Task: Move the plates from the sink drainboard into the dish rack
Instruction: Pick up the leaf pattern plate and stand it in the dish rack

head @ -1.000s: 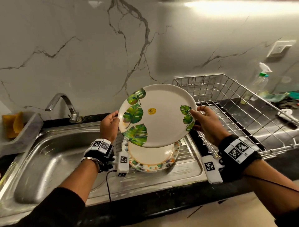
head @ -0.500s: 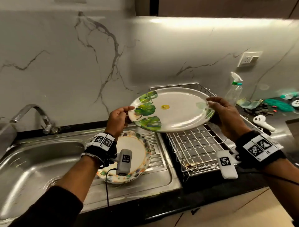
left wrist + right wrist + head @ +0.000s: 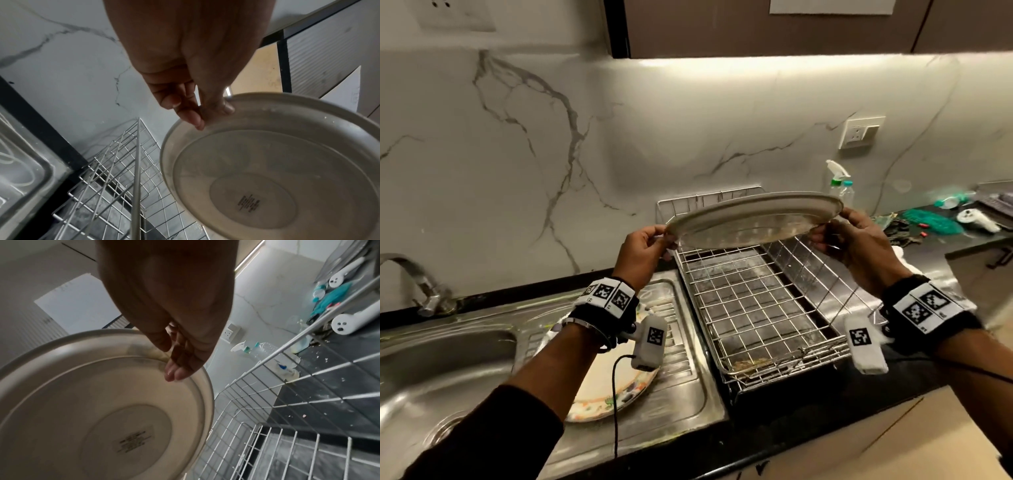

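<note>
Plate [image 3: 753, 221] in the air above the rack [image 3: 756, 308], none racked yet.
Left hand [image 3: 642, 251] and right hand [image 3: 859, 246] each pinch opposite edges of its rim, the underside tipped toward me, clear of the wires. I'd say the job is barely begun: the rack holds nothing, and at least one patterned plate [image 3: 602, 394] waits on the drainboard [image 3: 681, 387] by the sink.
</note>
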Tool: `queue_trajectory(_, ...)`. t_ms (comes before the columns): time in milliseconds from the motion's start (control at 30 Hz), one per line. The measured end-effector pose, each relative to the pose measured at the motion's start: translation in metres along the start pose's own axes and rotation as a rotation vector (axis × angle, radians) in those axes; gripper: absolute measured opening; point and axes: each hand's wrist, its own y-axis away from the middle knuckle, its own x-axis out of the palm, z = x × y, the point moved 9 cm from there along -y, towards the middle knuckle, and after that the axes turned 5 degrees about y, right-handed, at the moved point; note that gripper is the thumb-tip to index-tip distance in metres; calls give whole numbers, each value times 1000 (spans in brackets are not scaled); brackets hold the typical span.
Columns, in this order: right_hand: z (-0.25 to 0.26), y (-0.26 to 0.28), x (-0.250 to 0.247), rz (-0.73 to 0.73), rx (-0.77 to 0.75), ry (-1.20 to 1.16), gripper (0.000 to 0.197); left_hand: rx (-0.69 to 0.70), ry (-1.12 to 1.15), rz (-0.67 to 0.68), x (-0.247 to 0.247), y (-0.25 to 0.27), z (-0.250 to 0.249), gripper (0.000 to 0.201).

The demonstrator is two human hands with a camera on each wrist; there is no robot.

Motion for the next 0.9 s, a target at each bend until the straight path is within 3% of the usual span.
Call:
queue_trajectory(133,-8,-12,-8,-40,-3,63,11,-14,-29,29,13,-18,13,17)
queue_trajectory(167,-8,-15,-8,-45,-6,70,17,-10,-27,33,15,-23,17,16)
queue_trajectory(233,-7,-24,-8,-53,-7,113,49,0,-31,22,16,-33,24,14)
queue_trajectory(300,-9,-33,-7,-52,-14,147,60,2,-92,1,13,-41,31,17)
queue_trajectory(400,-16,-51,-6,-60,-1,161,53,-12,-120,-29,7,-58,43,28)
queue_trajectory(533,-28,-71,-5,-84,13,233,36,-18,-174,-46,4,-72,50,25)
queue_trajectory(733,-35,-100,4,-87,11,290,35,-26,-250,-86,-3,-89,57,19)
queue_trajectory(900,-37,-123,13,-75,-16,358,46,-32,-298,-119,-5,-103,61,14)
